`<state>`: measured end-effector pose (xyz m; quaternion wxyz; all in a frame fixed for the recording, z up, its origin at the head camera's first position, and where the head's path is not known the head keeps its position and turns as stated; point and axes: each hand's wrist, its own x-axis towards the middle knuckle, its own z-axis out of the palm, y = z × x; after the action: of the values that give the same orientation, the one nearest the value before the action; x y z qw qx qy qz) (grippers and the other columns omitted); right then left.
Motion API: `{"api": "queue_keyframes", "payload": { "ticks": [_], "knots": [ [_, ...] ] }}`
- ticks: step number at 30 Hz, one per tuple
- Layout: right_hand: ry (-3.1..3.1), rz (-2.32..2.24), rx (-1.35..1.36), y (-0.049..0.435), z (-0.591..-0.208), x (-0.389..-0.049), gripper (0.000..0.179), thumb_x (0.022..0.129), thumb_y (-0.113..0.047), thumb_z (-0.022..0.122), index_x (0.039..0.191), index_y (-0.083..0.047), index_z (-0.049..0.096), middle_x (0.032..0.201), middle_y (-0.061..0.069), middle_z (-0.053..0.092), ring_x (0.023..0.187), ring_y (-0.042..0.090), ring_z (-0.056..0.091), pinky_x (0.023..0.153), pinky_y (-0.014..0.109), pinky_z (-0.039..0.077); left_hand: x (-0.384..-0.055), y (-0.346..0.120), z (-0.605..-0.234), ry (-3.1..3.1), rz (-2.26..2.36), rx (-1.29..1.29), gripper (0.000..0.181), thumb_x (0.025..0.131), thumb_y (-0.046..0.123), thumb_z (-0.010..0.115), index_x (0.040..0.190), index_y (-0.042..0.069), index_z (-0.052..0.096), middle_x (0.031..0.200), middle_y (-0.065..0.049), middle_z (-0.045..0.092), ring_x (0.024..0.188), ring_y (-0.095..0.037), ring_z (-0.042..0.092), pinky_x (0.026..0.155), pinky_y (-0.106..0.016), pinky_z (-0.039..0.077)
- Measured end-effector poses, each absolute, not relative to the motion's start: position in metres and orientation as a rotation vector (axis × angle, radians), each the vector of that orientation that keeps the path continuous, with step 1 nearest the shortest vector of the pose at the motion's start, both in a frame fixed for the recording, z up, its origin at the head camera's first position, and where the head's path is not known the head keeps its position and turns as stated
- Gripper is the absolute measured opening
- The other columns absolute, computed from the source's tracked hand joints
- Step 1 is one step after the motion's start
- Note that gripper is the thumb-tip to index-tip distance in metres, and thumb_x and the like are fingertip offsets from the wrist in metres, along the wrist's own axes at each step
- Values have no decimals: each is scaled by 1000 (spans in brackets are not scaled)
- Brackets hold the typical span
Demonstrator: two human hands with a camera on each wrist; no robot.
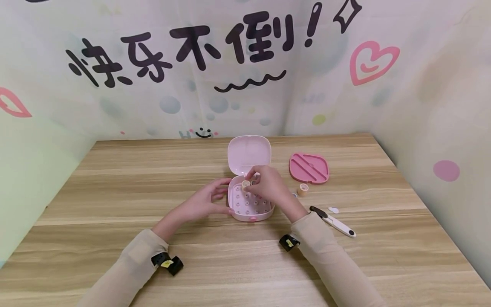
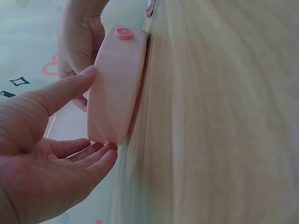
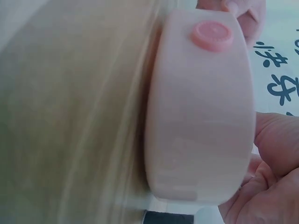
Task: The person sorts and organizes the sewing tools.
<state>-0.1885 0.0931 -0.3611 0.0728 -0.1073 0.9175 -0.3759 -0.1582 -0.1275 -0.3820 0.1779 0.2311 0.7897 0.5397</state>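
Observation:
A pink lidded box (image 1: 253,217) stands on the table, its lid (image 1: 249,154) tipped up at the back. Rows of small pegs (image 1: 247,204) cover its floor. My left hand (image 1: 207,200) holds the box's left end, thumb at the front wall and fingertips round the side, as the left wrist view also shows. Over the box, my right hand (image 1: 271,186) pinches a small cream cup (image 1: 246,183) between thumb and fingers near the back left. The fingers partly hide the box's back right. A round pink button (image 3: 212,35) sits on the front wall.
Right of the box lie a darker pink insert (image 1: 309,169) with diagonal slots, another small cream cup (image 1: 303,190), a white flat piece (image 1: 334,210) and a white-handled tool (image 1: 337,224) with a black end. A printed cloth (image 1: 245,111) hangs behind the table.

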Motion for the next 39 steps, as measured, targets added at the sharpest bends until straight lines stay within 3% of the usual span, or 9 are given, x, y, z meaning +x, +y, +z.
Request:
{"api": "queue_keyframes", "payload": {
  "ticks": [10, 15, 24, 33, 39],
  "knots": [
    [2612, -1241, -404, 105, -356, -194, 24, 82, -10, 82, 102, -4, 70, 67, 8, 66, 54, 16, 60, 47, 22, 51, -157, -129, -381, 2227, 1537, 638, 83, 84, 3, 79, 150, -9, 31, 153, -30, 36, 138, -45, 43, 118, -50, 36],
    [2553, -1228, -472, 115, -350, -196, 26, 83, -12, 81, 106, -4, 70, 73, 8, 69, 58, 15, 61, 53, 25, 56, -157, -129, -381, 2218, 1547, 623, 83, 83, 2, 80, 150, -8, 31, 154, -28, 36, 139, -44, 43, 119, -50, 36],
    [2496, -1285, -519, 130, -340, -196, 29, 86, -9, 78, 112, 2, 67, 82, 15, 70, 65, 25, 65, 58, 32, 60, -157, -128, -380, 2204, 1558, 617, 84, 83, 2, 80, 151, -8, 31, 155, -27, 35, 139, -43, 42, 119, -49, 35],
    [2555, -1286, -570, 142, -330, -190, 29, 86, -10, 77, 111, 3, 68, 84, 12, 71, 69, 22, 66, 64, 34, 61, -158, -128, -382, 2214, 1550, 635, 83, 83, 2, 79, 150, -9, 31, 154, -28, 35, 139, -44, 43, 119, -50, 35],
    [2589, -1249, -572, 151, -326, -186, 29, 86, -11, 78, 110, 1, 69, 85, 12, 72, 70, 20, 65, 61, 28, 57, -157, -128, -382, 2221, 1546, 622, 83, 83, 1, 79, 150, -9, 31, 154, -29, 35, 139, -44, 42, 118, -50, 35]
  ]
}}
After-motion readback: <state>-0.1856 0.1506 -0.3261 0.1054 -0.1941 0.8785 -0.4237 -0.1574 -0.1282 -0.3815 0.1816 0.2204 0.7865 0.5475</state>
